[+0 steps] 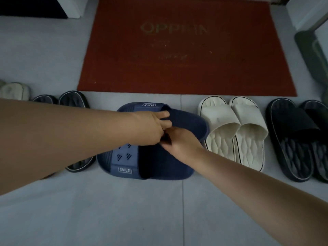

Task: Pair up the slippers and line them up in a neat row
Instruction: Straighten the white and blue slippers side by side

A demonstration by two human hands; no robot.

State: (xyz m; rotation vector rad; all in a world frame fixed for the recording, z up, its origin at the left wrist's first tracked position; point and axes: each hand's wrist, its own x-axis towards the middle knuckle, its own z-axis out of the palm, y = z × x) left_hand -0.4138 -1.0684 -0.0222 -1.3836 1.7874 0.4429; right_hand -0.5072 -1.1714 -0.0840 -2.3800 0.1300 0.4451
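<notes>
- Floor of pale grey tile (pixel 124 210) fills the near ground, bare below my two forearms, which reach forward across it.
- My right hand (pixel 179 141) comes in from the lower right, its fingers tucked under the strap of the dark navy ribbed rubber slipper (pixel 165 162); I take it as closed on that strap, though the fingertips are hidden.
- My left hand (pixel 150 126) crosses from the left and pinches the strap edge of the same navy slipper, thumb on top. The two hands touch each other over it.
- Just beside it, touching on the left, lies the lighter blue slipper marked SMILE (pixel 124 157), partly under my left forearm.
- Step in hand, as I judge it: settling this blue pair into the gap in the row. The next move calls for squaring the navy one parallel to its mate, toes level with the neighbours.
- To the right stand the cream quilted-sole pair (pixel 236 132), already together, then the black pair (pixel 298 137); to the left a dark grey pair (pixel 74 100).
- Beyond the row lies the red doormat (pixel 186 50).
</notes>
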